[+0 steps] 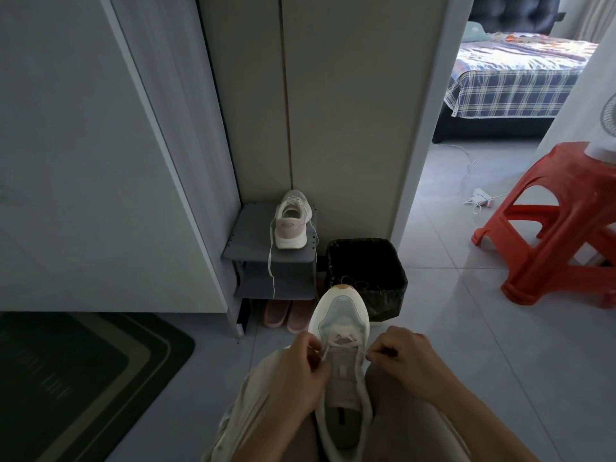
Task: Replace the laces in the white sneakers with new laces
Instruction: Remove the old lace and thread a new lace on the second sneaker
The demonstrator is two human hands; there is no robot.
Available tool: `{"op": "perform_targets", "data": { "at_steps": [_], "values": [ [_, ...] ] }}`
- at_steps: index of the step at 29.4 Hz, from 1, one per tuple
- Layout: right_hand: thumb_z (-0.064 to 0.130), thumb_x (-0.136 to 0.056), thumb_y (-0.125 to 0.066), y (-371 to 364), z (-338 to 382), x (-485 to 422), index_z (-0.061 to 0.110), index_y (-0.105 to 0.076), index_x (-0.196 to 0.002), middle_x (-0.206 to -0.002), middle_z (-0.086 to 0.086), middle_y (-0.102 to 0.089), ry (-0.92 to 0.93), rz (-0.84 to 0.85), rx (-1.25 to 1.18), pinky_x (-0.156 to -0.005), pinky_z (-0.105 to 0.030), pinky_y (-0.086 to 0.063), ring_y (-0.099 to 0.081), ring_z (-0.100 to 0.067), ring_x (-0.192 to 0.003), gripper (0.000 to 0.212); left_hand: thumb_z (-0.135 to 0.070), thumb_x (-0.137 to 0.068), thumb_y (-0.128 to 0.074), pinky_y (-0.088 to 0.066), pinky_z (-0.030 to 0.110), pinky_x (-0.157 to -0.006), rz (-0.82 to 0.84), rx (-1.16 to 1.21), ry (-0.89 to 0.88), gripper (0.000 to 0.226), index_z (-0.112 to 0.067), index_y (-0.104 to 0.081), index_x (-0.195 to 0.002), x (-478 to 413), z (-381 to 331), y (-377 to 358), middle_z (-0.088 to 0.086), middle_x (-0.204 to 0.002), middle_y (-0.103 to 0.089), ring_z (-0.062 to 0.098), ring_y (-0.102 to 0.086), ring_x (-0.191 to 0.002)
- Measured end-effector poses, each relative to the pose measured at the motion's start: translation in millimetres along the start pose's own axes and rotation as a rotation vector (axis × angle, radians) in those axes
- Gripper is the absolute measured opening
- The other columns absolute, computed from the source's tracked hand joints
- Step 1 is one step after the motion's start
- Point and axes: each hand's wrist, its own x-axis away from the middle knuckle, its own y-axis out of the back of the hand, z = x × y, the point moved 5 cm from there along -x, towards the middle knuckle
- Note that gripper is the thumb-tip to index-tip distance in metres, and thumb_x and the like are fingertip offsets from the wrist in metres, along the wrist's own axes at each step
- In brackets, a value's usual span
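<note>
A white sneaker [341, 315] lies on my lap between my knees, toe pointing away from me. A white lace [340, 341] runs through its front eyelets. My left hand [296, 378] pinches one end of that lace at the shoe's left side. My right hand [410, 365] pinches the other end at the right side. The second white sneaker [292, 221] stands on top of a small grey shoe rack [246, 235], heel toward me, with a loose lace [270, 271] hanging down over the rack's front.
A black bin [366, 278] lined with a bag stands just beyond the sneaker's toe. Pink slippers [286, 315] sit under the rack. A red plastic stool [560, 228] is at the right, a dark doormat [66, 378] at the left, and a bed [513, 78] beyond the doorway.
</note>
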Motion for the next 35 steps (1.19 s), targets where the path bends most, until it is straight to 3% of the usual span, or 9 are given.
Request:
{"op": "perform_targets", "data": {
  "at_steps": [3,6,9,12,16,22,29,32,35],
  "values": [
    [0.03,-0.083,-0.064,3,-4,0,0.045,-0.051,-0.06,-0.07,0.023,-0.051,0.017,-0.005,0.036,-0.084,-0.023,-0.038,-0.048,0.005,-0.076,0.031,-0.043,-0.087,-0.054,-0.037,0.005,-0.059,-0.027,0.011,-0.073,0.016,-0.04,-0.047,-0.101,8,-3,6,-0.018,-0.074,-0.054,-0.009,-0.051,-0.065],
    [0.028,-0.086,-0.06,-2,-2,-1,0.039,-0.056,-0.073,-0.074,0.025,-0.047,0.01,0.031,0.072,-0.087,-0.025,-0.039,-0.044,0.006,-0.076,0.018,-0.029,-0.088,-0.06,-0.037,0.005,-0.066,-0.013,0.076,-0.165,0.011,-0.03,-0.058,-0.098,-4,-12,3,-0.02,-0.086,-0.047,-0.007,-0.049,-0.075],
    [0.028,-0.09,-0.055,-5,-1,-3,0.035,-0.056,-0.081,-0.078,0.023,-0.048,-0.034,0.069,0.061,-0.09,-0.026,-0.041,-0.048,0.002,-0.08,0.011,-0.024,-0.078,-0.071,-0.035,0.008,-0.07,-0.004,-0.155,-0.423,0.012,-0.022,-0.067,-0.089,-19,-30,-7,-0.016,-0.086,-0.049,-0.001,-0.047,-0.08],
    [0.032,-0.094,-0.047,-9,-1,-4,0.027,-0.062,-0.088,-0.089,0.01,-0.061,-0.168,0.142,-0.05,-0.087,-0.025,-0.045,-0.057,-0.009,-0.088,0.017,-0.032,-0.058,-0.085,-0.044,0.017,-0.06,0.015,-0.405,-0.58,0.02,-0.028,-0.067,-0.067,-24,-44,-19,-0.014,-0.067,-0.055,0.005,-0.053,-0.066],
    [0.029,-0.094,-0.047,-10,-7,-12,0.026,-0.064,-0.08,-0.095,-0.002,-0.068,-0.3,0.181,-0.138,-0.08,-0.025,-0.046,-0.061,-0.015,-0.086,0.023,-0.037,-0.051,-0.088,-0.043,0.019,-0.06,0.012,-0.564,-0.586,0.029,-0.03,-0.062,-0.06,-25,-49,-27,-0.015,-0.06,-0.056,0.004,-0.053,-0.059],
    [0.023,-0.088,-0.058,-4,-8,-18,0.012,-0.068,-0.08,-0.071,0.002,-0.057,-0.323,0.218,-0.248,-0.055,-0.01,-0.036,-0.048,-0.005,-0.061,0.017,-0.035,-0.053,-0.088,-0.025,0.022,-0.067,0.043,-0.528,-0.527,0.027,-0.028,-0.062,-0.055,-27,-46,-25,-0.015,-0.057,-0.057,0.003,-0.053,-0.057],
    [0.024,-0.089,-0.058,-11,1,-18,0.021,-0.065,-0.088,-0.077,0.014,-0.056,-0.18,0.154,-0.18,-0.058,-0.005,-0.038,-0.051,0.003,-0.068,0.007,-0.03,-0.055,-0.085,-0.043,0.019,-0.062,0.06,-0.618,-0.69,0.023,-0.029,-0.067,-0.07,-11,-47,-22,-0.015,-0.068,-0.063,0.005,-0.055,-0.064],
    [0.026,-0.09,-0.057,-12,0,-11,0.021,-0.067,-0.096,-0.081,0.014,-0.056,-0.105,0.037,-0.048,-0.07,-0.008,-0.04,-0.053,0.001,-0.074,0.013,-0.032,-0.056,-0.086,-0.041,0.009,-0.051,0.101,-0.559,-0.564,0.028,-0.029,-0.07,-0.079,1,-56,-14,-0.015,-0.075,-0.064,-0.001,-0.054,-0.062],
    [0.024,-0.089,-0.058,-12,-5,-4,0.027,-0.065,-0.087,-0.08,0.015,-0.059,-0.068,-0.025,-0.083,-0.076,-0.011,-0.043,-0.056,0.0,-0.077,0.008,-0.03,-0.094,-0.05,-0.038,0.005,-0.053,0.192,-0.212,-0.15,0.018,-0.024,-0.061,-0.108,10,-53,-15,-0.019,-0.093,-0.053,-0.01,-0.04,-0.064]
  ]
}}
